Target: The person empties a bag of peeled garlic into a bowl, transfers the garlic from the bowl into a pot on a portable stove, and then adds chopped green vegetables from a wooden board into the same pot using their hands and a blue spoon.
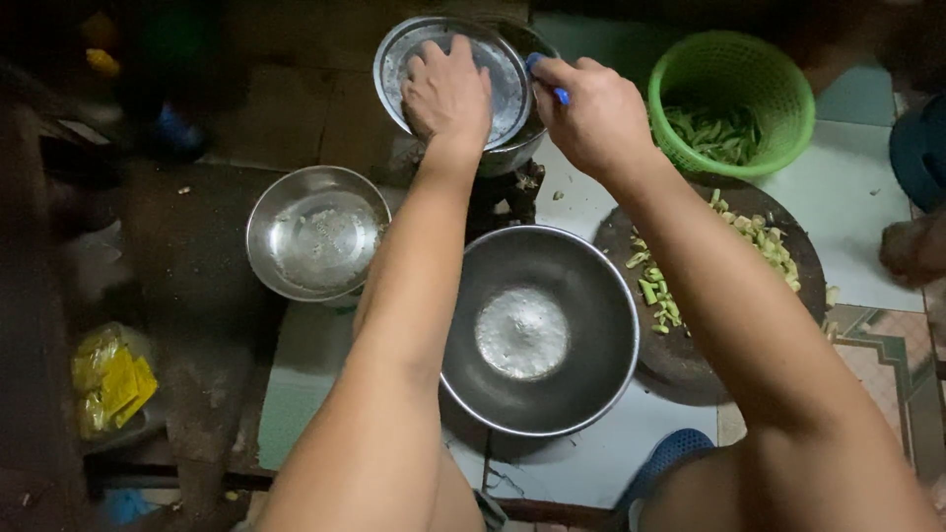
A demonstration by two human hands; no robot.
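Steel lid: round metal lid (pixel 493 74) sits tilted on the pot (pixel 512 153) at top centre, on a dark burner stand.
Left hand: left hand (pixel 448 91) lies flat on the lid, fingers spread wide — pressing, not gripping.
Right hand: right hand (pixel 591 113) just right of the lid's rim, fingers closed around a blue-handled tool (pixel 560 94); its tip points in toward the pot edge, working end hidden.
Nearer hand: left — already on it.
Around: empty steel wok (pixel 539 330) under both forearms, small steel bowl (pixel 317 232) to the left, green basket (pixel 731 103) of cut greens and a round chopping board (pixel 690 345) with pieces to the right.
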